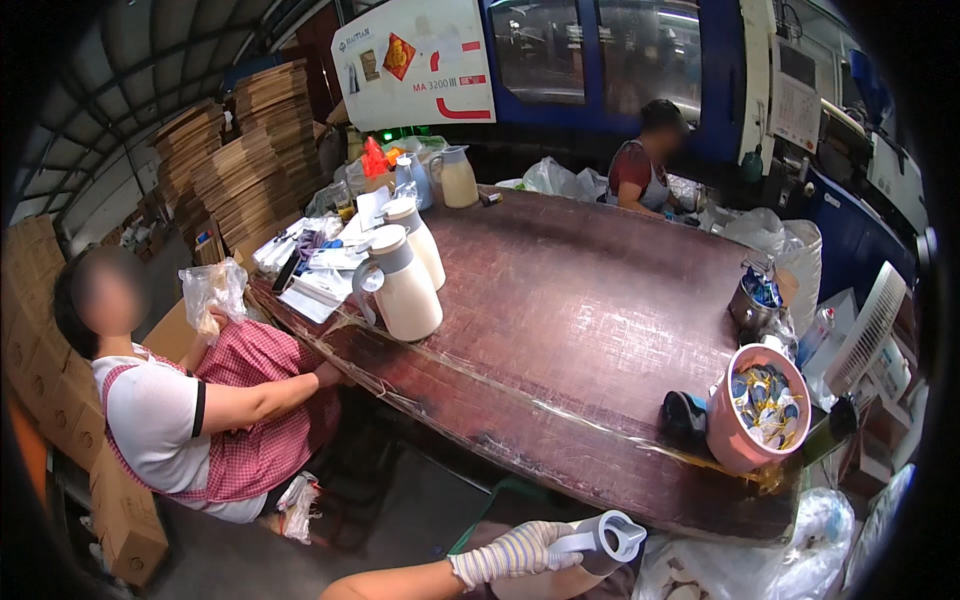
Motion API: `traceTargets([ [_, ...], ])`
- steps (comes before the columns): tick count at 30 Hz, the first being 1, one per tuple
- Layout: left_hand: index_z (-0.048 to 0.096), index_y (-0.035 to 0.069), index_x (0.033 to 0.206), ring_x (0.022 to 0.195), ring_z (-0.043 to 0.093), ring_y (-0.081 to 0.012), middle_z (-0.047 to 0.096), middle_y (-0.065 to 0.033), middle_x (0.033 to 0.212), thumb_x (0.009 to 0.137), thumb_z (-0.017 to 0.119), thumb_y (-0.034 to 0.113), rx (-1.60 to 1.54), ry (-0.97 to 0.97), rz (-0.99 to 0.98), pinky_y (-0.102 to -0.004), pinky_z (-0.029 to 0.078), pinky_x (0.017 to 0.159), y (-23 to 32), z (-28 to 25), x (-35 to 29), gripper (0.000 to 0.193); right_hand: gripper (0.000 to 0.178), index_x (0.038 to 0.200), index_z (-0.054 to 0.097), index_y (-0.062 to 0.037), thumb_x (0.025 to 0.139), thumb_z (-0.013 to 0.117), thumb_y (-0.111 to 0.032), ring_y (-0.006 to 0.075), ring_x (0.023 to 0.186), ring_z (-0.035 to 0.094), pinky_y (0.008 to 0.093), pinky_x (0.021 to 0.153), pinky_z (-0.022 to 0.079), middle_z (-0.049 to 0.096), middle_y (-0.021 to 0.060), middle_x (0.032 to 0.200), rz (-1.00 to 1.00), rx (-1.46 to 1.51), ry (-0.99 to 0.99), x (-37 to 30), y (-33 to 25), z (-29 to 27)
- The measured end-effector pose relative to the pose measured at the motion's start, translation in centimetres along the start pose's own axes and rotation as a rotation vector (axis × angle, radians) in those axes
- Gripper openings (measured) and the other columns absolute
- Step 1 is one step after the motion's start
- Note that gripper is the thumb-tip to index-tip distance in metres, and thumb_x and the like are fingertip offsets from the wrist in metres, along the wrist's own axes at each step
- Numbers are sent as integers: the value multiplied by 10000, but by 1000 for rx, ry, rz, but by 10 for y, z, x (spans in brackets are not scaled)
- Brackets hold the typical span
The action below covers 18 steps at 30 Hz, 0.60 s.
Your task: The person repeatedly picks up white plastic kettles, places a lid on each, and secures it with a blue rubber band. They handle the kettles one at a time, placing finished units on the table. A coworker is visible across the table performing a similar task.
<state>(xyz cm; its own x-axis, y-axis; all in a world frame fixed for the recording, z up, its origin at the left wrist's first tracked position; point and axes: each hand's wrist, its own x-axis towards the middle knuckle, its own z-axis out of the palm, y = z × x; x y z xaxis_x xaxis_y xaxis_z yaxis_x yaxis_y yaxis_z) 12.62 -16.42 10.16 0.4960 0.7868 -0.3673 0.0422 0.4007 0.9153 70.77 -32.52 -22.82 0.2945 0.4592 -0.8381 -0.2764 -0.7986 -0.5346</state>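
At five o'clock, nearest the view, a grey-topped thermal jug (598,560) is tilted, with the left hand (520,552), in a striped knit glove, at its handle; the fingers are curled closed round that handle. The right hand's fingers I cannot tell. A clear plastic bag (790,545) lies just beyond the jug, between four and five. Above them spreads a brown table (560,300), bearing a pink bucket (728,425) of small blue-grey parts near four, beside a black thing (684,415), perhaps a tape dispenser. At eight sits a co-worker (160,420) in a checked apron. Two cream jugs (408,300) stand at nine; farther off, stacked flattened cartons (245,180) rise at ten.
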Motion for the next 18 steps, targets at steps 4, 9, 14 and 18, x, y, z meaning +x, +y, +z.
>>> traceTargets([
  [4,573,14,1277,1032,572,-100,661,-33,1130,874,728,208,-55,86,74,-281,436,956,-24,-9,2,474,451,1249,537,-3,924,585,-312,266,965,641,343,696,567,592,166,1184,-66,-176,201,10,5,59],
  [9,579,44,1285,886,586,-96,676,-39,988,873,718,276,95,151,7,-262,461,837,-28,-1,11,493,476,1273,519,-14,915,593,-318,270,994,627,354,711,564,581,162,1204,-184,-302,215,2,-5,120],
  [14,567,87,1319,636,546,-78,639,0,781,876,694,371,313,191,8,-238,445,631,-47,6,18,542,504,1298,502,-25,906,601,-325,273,1022,614,364,726,561,570,158,1225,-273,-360,214,-13,-20,150],
  [18,576,66,1305,1057,606,-136,684,-69,1124,874,706,322,234,129,-76,-289,436,956,-35,3,21,518,527,1317,488,-33,898,608,-330,276,1044,603,373,738,558,561,155,1241,-334,-381,209,-24,-26,161],
])
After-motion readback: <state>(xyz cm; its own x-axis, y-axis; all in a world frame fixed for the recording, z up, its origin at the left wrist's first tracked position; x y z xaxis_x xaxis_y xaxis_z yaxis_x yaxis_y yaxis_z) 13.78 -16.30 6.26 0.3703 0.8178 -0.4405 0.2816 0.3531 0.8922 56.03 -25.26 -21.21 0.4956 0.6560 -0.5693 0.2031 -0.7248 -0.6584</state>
